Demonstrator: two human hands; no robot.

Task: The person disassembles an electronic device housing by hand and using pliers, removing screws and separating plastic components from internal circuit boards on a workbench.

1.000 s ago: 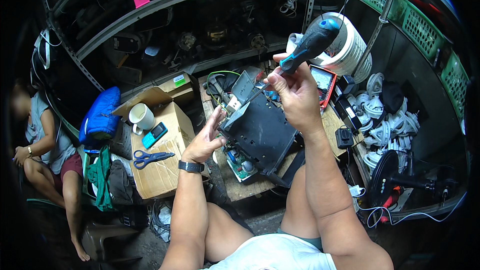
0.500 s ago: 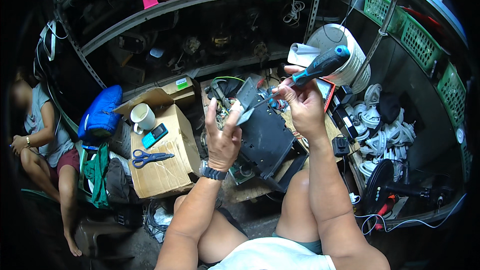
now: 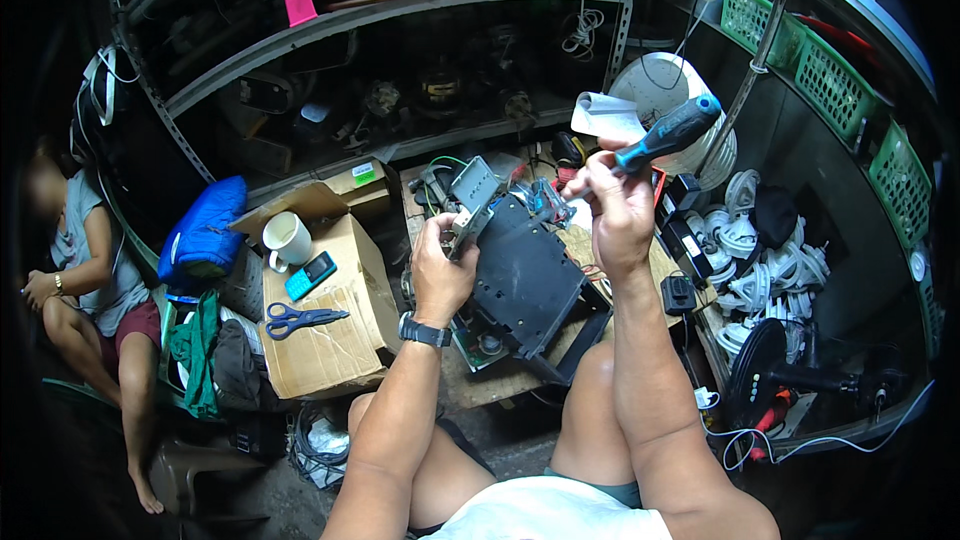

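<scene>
My right hand [image 3: 622,215] grips a screwdriver [image 3: 672,132] by its blue-and-black handle, which slants up to the right. Its shaft points down to the left and is mostly hidden by my fingers. My left hand [image 3: 443,275], with a dark watch on the wrist, is closed on the lower end of a grey metal bracket [image 3: 474,185] with small holes. Beneath and between my hands lies a black casing [image 3: 530,275], flat and tilted. I cannot tell whether the bracket is fixed to it. Loose wires and small parts lie behind.
On the left, a cardboard box [image 3: 370,290] carries a white mug [image 3: 288,238], a blue phone [image 3: 310,276] and scissors [image 3: 305,319]. A person [image 3: 95,260] sits at far left. White lamp parts [image 3: 765,265] pile up at right, near a white bucket [image 3: 655,90].
My left fingers, spread before, have closed round the bracket, which has shifted left and tilted. The screwdriver has moved right, its shaft drawn away from the bracket.
</scene>
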